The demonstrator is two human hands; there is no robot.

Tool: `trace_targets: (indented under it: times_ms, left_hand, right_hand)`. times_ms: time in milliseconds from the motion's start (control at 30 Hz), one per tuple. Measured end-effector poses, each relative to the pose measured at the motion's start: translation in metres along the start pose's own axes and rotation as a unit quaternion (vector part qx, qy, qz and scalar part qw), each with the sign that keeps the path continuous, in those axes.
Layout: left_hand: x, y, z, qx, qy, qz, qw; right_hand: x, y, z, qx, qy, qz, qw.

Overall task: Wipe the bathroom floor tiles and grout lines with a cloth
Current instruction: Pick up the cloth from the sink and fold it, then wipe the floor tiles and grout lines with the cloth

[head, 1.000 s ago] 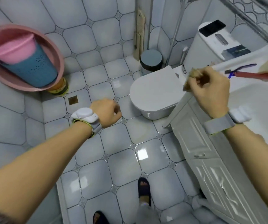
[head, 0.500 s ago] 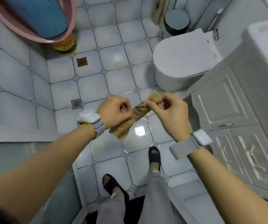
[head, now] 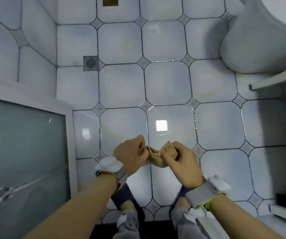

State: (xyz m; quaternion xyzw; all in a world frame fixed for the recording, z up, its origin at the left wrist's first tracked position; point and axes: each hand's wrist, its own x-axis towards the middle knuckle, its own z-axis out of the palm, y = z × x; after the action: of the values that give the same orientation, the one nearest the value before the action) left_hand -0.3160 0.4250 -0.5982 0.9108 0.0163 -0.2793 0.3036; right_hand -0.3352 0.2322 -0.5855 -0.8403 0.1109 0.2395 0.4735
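Both hands held close together above the floor tiles (head: 166, 81). Left hand (head: 130, 153) pinches one end of a tan cloth (head: 156, 156), fingers curled round it. Right hand (head: 182, 157) grips the other end, thumb over the fabric. Cloth bunched between them, off the floor. Floor drain (head: 90, 63) lies well beyond the cloth, to the left. Toilet base (head: 252, 49) further off to the cloth's right.

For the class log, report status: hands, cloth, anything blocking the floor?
Left hand and right hand both grip the tan cloth, bunched, held above the tiles. Wiping not yet begun. Toilet base at far right.
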Motion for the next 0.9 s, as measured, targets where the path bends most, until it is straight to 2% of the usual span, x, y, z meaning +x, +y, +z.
trace_targets:
  times_ms: [167, 300, 400, 533, 600, 667, 733, 800, 833, 900]
  left_hand:
    - [0.031, -0.061, 0.117, -0.042, 0.047, -0.044, 0.997]
    - [0.062, -0.082, 0.179, -0.084, 0.049, -0.030, 0.995]
    - [0.086, -0.080, 0.206, -0.084, 0.006, 0.040, 0.996]
    - [0.123, -0.083, 0.248, -0.033, -0.096, 0.178, 0.979]
    - [0.150, -0.090, 0.262, -0.011, -0.080, 0.197, 0.977]
    - [0.184, -0.093, 0.275, -0.022, -0.019, 0.225, 0.974]
    - [0.218, -0.084, 0.288, -0.023, 0.012, 0.290, 0.957]
    - [0.234, -0.078, 0.290, 0.012, 0.005, 0.359, 0.933]
    - [0.238, -0.079, 0.287, 0.036, -0.006, 0.378, 0.925]
    - [0.258, -0.072, 0.283, 0.067, -0.029, 0.408, 0.910]
  right_hand:
    - [0.043, 0.106, 0.053, -0.037, -0.049, 0.023, 0.998]
    - [0.073, 0.174, 0.066, -0.066, 0.007, 0.025, 0.997]
    - [0.097, 0.209, 0.054, -0.094, 0.073, 0.018, 0.993]
    - [0.127, 0.269, 0.036, -0.191, 0.097, 0.023, 0.977]
    - [0.138, 0.298, 0.027, -0.250, 0.133, 0.008, 0.959]
    - [0.148, 0.322, 0.024, -0.331, 0.158, -0.073, 0.927]
    - [0.150, 0.343, 0.028, -0.364, 0.101, -0.181, 0.908]
    - [0.135, 0.354, 0.044, -0.393, 0.002, -0.277, 0.877]
    - [0.128, 0.358, 0.056, -0.407, -0.038, -0.306, 0.860]
    - [0.127, 0.365, 0.067, -0.433, -0.062, -0.299, 0.848]
